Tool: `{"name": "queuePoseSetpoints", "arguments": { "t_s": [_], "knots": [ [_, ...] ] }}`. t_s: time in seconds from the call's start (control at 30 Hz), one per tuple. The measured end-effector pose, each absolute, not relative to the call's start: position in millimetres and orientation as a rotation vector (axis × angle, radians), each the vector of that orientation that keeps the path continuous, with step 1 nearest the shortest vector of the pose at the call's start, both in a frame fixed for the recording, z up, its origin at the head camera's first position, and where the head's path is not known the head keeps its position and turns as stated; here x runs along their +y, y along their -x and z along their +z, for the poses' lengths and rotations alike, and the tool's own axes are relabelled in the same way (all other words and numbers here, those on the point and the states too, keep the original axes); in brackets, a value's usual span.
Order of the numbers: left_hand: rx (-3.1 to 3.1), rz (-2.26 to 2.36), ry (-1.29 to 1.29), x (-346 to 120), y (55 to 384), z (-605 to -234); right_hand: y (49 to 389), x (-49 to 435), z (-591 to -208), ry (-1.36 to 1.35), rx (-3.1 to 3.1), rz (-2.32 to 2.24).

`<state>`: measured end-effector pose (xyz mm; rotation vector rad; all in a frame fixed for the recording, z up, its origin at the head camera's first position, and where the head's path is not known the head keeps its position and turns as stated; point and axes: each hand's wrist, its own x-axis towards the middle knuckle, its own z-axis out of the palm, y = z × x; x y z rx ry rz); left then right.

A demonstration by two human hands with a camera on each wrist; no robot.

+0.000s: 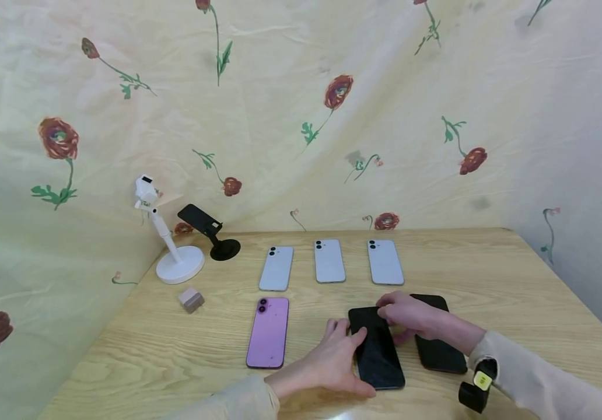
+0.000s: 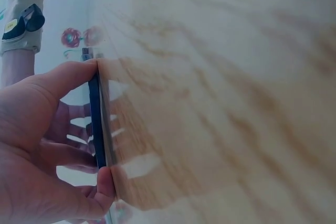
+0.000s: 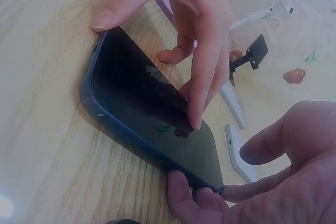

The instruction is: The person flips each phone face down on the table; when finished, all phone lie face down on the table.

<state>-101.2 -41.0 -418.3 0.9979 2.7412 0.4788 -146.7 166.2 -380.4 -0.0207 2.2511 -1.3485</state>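
Note:
A black smartphone [image 1: 378, 353], its dark glossy face up, lies at the wooden table surface between both hands. My left hand [image 1: 335, 359] grips it from the left. In the right wrist view, that hand's thumb is at a near corner of the phone [image 3: 152, 108] and a fingertip touches the far long edge. My right hand [image 1: 408, 315] holds the upper right side, with fingertips [image 3: 178, 182] curled at the long edge. Beneath the right forearm lies another black phone [image 1: 440, 350], partly hidden. A purple phone [image 1: 268, 332] lies back up, left of the left hand.
Behind the hands three pale phones lie in a row: left [image 1: 277, 268], middle [image 1: 329, 261] and right [image 1: 385, 262]. At the back left stand a white stand [image 1: 179, 265] and a black phone stand [image 1: 224, 249]. A small grey block [image 1: 191, 300] sits before them. Flowered cloth [image 1: 280, 116] hangs behind the table.

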Motion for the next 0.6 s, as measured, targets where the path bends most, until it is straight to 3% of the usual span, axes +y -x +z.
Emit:
{"name": "queuePoseSetpoints", "arguments": {
  "t_s": [0.6],
  "knots": [
    [2.756, 0.472, -0.999, -40.3, 100.9, -417.3, 144.7, 173.6, -384.5, 0.041, 2.180, -1.465]
  ]
}}
